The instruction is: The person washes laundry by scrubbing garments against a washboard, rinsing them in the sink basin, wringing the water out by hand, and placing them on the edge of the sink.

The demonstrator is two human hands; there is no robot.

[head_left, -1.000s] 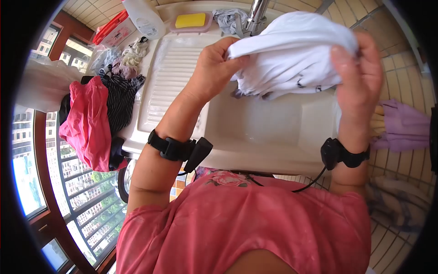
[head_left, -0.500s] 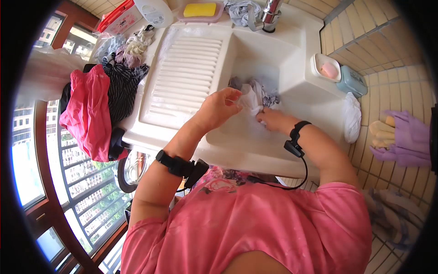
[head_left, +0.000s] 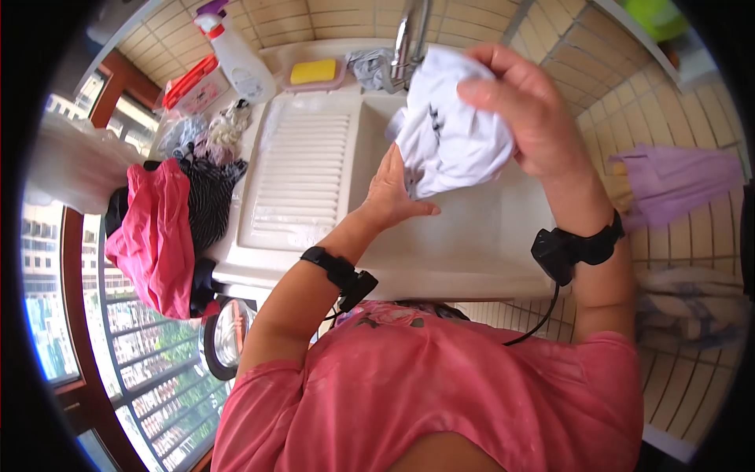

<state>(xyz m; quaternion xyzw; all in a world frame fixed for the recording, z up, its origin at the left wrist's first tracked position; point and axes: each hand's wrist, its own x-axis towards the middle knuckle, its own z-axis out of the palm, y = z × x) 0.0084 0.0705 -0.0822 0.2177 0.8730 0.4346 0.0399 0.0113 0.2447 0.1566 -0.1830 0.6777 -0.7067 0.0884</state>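
A wet-looking white garment [head_left: 460, 130] with a small dark print hangs bunched above the sink [head_left: 464, 236]. My right hand [head_left: 525, 106] grips its upper right part, thumb in front and fingers partly behind the fabric. At the lower left edge of the garment is my left hand [head_left: 387, 189], its thumb stretched out to the right and its fingers pointing up along the cloth, partly covered by it. The ribbed washboard [head_left: 303, 173] lies left of the basin, and the metal faucet [head_left: 403, 43] rises behind the garment.
Pink clothing [head_left: 153, 236] and dark striped cloth [head_left: 208, 204] hang over the left edge. At the back stand a spray bottle [head_left: 236, 59], a yellow sponge [head_left: 313, 72] in a tray and a grey cloth [head_left: 368, 67]. Purple gloves [head_left: 676, 185] hang on the right wall.
My right hand has risen out of the basin with the white garment, up toward the faucet. My left hand has moved slightly, and its thumb is now spread. The camera view has tilted.
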